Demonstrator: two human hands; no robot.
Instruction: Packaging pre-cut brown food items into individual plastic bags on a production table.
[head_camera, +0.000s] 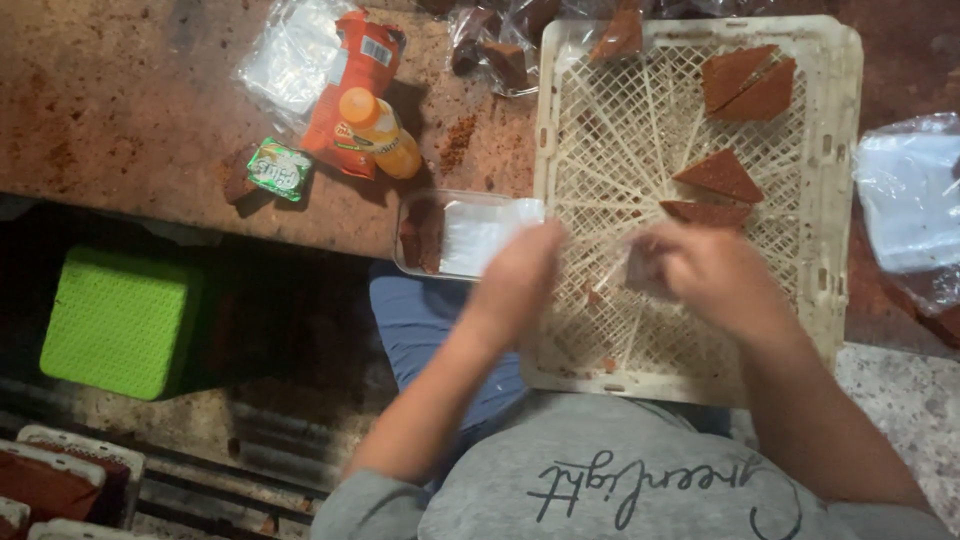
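Note:
A cream plastic lattice tray (830, 120) lies on the brown table, holding several brown triangular pieces (722, 175). My left hand (515, 280) hovers blurred at the tray's left edge, beside a clear plastic container (455, 232) with a brown piece and white sheets inside. Over the tray's middle, my right hand (705, 272) pinches a small clear plastic bag (640, 268); whether my left hand also touches it is hidden by blur.
An orange drink bottle (380, 130) and an orange snack packet (352, 75) lie at the back left, with a small green packet (280, 168). Clear bags (910, 195) sit at the right. A green stool (115, 320) stands below the table edge.

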